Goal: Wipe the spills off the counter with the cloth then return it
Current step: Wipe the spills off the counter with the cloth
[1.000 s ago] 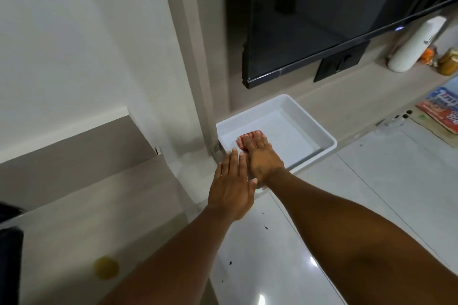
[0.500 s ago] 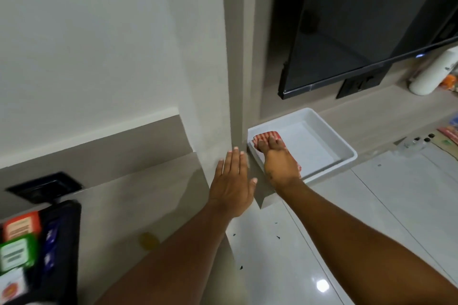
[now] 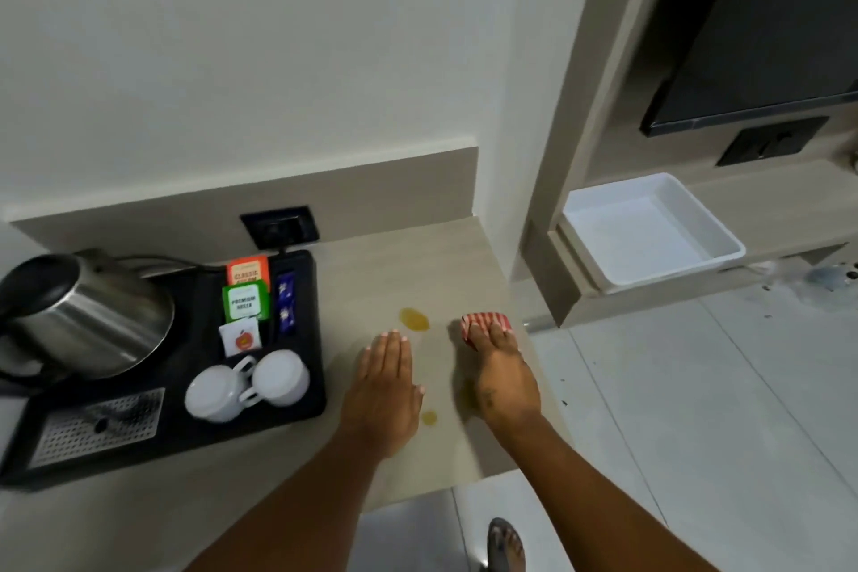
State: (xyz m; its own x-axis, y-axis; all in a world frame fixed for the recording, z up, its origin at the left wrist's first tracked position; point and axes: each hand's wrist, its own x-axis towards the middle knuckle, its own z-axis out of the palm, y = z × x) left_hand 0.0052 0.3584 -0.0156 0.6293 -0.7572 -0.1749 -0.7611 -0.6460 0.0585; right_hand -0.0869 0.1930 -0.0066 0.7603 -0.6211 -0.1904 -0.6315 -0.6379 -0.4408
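Two yellow spills between flat hands, black tray just left.

A single head-worn view looks steeply down, close over the counter front edge. It faces the wall behind.

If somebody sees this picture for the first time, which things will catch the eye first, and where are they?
Two hands lie on the beige counter: the right hand presses a red striped cloth near the right edge, the left hand rests flat beside it. Yellow spills lie between them. On the left, a black tray carries a steel kettle and two white cups.
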